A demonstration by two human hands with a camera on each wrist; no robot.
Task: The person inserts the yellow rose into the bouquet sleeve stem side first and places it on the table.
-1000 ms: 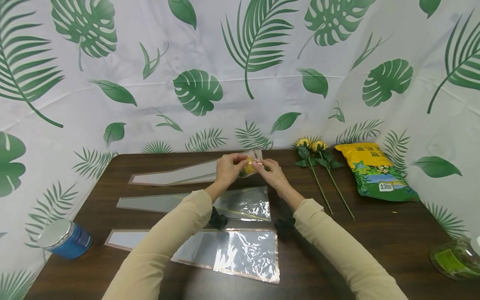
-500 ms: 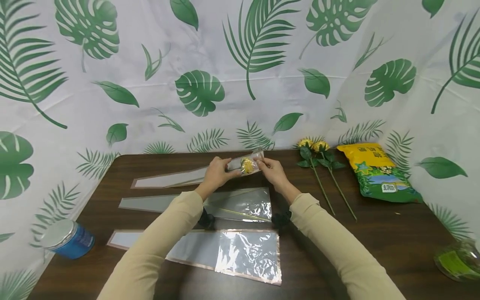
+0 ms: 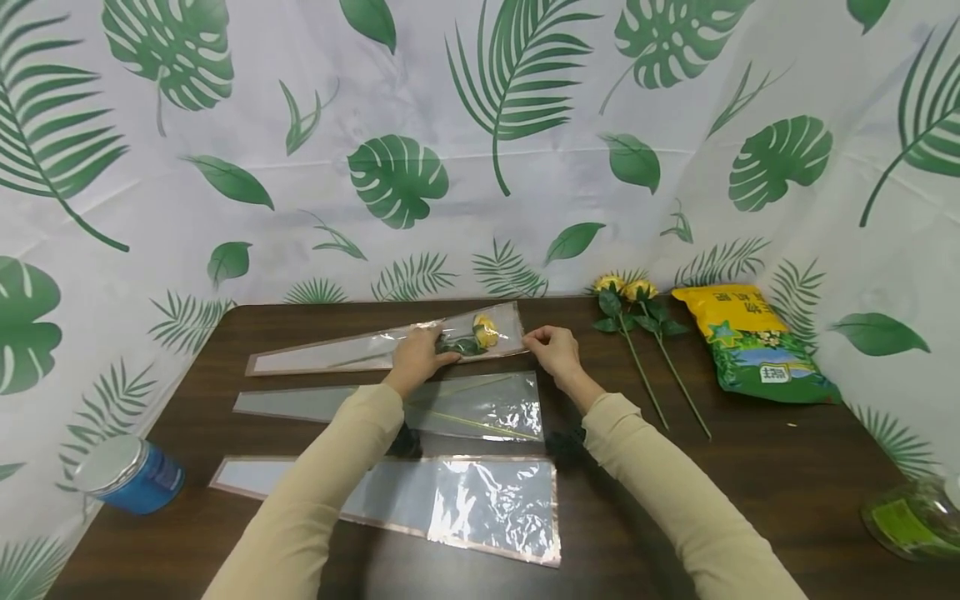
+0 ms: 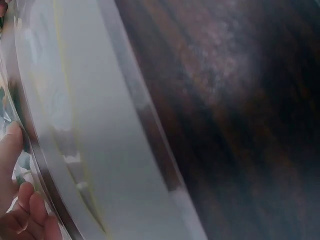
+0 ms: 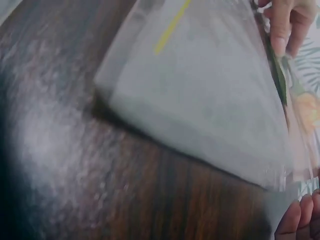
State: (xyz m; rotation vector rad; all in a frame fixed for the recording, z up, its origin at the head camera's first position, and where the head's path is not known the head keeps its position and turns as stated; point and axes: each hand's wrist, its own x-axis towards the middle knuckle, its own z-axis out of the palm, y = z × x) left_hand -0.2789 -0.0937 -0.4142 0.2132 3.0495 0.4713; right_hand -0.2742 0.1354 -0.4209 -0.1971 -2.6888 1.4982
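A yellow artificial rose (image 3: 486,332) lies inside a long, tapered clear flower sleeve (image 3: 300,357) at the back of the table, bloom at the wide end. My left hand (image 3: 417,360) grips the sleeve around the stem and leaves, thumb toward the bloom. With bent fingertips, my right hand (image 3: 555,352) pinches the near corner of the sleeve's wide mouth. In the right wrist view, its fingers (image 5: 302,220) show at the lower right, beside the sleeve edge. A second flat sleeve (image 3: 480,404), with yellow lines, lies just in front; a third sleeve (image 3: 495,504) with a copper-coloured border lies nearest.
Two yellow roses (image 3: 624,290) with long green stems lie to the right of my right hand. Beyond them is a yellow and green bag (image 3: 757,343). A blue can (image 3: 135,475) stands at the left, a glass jar (image 3: 911,517) at the right edge. Leaf-patterned cloth hangs behind the table (image 3: 750,500).
The sleeve with the rose has come down flatter, its bloom now uncovered. My left hand has moved left from the bloom to the stem; my right hand has shifted to the sleeve's near corner.
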